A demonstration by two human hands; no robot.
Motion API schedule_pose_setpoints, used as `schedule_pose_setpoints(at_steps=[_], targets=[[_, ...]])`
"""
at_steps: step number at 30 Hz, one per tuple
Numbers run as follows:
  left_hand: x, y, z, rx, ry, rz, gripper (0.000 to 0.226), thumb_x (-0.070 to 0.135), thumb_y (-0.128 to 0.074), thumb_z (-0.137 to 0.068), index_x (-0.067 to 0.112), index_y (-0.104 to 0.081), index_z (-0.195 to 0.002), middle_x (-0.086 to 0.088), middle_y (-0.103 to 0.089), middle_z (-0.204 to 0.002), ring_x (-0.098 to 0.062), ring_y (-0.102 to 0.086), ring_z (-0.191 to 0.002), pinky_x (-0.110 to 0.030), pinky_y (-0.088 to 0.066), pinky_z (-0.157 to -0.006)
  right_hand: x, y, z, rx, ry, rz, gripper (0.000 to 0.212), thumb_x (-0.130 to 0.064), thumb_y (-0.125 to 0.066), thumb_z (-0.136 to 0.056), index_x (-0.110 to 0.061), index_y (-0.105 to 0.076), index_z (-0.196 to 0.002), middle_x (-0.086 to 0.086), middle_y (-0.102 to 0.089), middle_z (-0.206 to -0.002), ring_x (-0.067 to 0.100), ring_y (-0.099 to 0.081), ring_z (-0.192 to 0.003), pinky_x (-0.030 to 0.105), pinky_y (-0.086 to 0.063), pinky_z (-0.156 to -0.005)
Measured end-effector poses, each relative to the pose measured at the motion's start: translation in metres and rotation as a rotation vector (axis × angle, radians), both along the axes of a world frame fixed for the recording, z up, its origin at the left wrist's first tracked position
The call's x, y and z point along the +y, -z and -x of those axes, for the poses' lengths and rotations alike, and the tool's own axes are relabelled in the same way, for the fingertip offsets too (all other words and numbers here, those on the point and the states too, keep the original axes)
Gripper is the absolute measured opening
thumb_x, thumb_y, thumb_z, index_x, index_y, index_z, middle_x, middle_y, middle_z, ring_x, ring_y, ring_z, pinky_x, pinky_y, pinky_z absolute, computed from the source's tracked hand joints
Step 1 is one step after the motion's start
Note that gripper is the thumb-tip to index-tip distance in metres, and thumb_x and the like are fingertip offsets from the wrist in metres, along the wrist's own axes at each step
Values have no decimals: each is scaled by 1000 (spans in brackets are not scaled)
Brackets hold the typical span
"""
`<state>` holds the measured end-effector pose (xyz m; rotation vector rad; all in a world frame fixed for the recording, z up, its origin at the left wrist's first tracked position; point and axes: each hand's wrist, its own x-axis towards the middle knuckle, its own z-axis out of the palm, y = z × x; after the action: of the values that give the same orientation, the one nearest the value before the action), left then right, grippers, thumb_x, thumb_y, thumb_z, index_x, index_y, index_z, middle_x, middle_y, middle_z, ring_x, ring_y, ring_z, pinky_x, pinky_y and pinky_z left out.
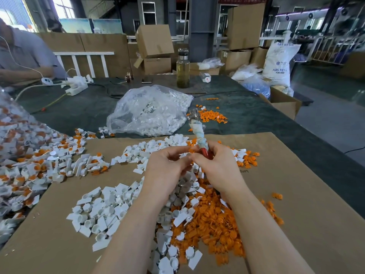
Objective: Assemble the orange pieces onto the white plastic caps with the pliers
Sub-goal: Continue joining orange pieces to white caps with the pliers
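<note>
Two hands meet above the cardboard sheet. We see the left fingers pinched on a small piece, too hidden for us to name, and the right fingers wrapped around the red handle of the pliers, whose cloth-bound shaft points away from us, metal head uppermost. Behind the fingers, the left hand and right hand hover over the supply: white caps heaped below and left, orange pieces heaped below and right, the two piles touching. Caps already carrying orange inserts lie far left. A clear bag of more caps rests on the tabletop beyond.

We judge the main risk to be a dropped piece: the pinch is small, and anything released would vanish into the mixed pile below. With the pliers' head turned away, a hurried squeeze could also seat the piece crooked.
</note>
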<state>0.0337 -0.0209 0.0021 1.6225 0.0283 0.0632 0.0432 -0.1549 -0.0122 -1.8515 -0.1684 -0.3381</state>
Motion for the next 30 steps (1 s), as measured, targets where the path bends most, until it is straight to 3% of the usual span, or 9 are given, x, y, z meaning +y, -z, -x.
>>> schedule_pose_setpoints(at_steps=[4, 8, 13, 19, 25, 30], targets=[[1, 1, -1, -20, -34, -18, 19, 16, -78, -83, 30, -78, -96, 3, -75, -79, -9, -73, -67, -24, -60, -66, -2, 0, 0, 13, -8, -1, 13, -16, -67, -89, -25, -65, -80, -21, -54, -51, -2, -45, -47, 11, -35, -44], [2, -1, -2, -27, -47, 37, 20, 12, -78, -83, 30, -78, -92, 1, -76, -79, -7, -72, -66, -12, -52, -58, 0, -1, 1, -29, -1, 39, 26, -27, -71, -88, -27, -56, -67, -23, -51, -49, -2, -47, -48, 10, -36, -47], [0, -1, -2, -20, -55, 25, 18, 18, -82, -79, 31, -75, -89, 3, -73, -68, -5, -70, -61, -18, -57, -62, 2, 1, -1, -22, 62, -37, 16, -24, -69, -87, -10, -65, -80, -12, -51, -56, 2, -43, -52, 18, -38, -49], [-3, -2, -3, 62, -88, 185, 20, 8, -83, -76, 8, -66, -86, -1, -72, -63, -12, -71, -58, -21, -59, -57, 0, -2, 1, -103, 111, -55, 4, -18, -73, -87, -19, -69, -88, -13, -67, -75, -1, -60, -68, 11, -45, -60], [-3, -4, -2, 121, -73, 301, 18, 5, -80, -79, 2, -70, -93, -8, -75, -70, -15, -74, -65, -21, -58, -58, 0, -3, 0, -111, 151, -79, 10, -21, -75, -85, -25, -67, -89, -29, -67, -79, -8, -62, -74, 5, -44, -62], [-4, -3, -2, 130, -74, 350, 17, 0, -76, -81, 1, -70, -96, -11, -76, -74, -18, -75, -70, -22, -59, -60, 0, -2, 0, -115, 179, -42, 7, -23, -73, -88, -23, -66, -89, -13, -66, -69, -6, -60, -67, 8, -44, -58]])
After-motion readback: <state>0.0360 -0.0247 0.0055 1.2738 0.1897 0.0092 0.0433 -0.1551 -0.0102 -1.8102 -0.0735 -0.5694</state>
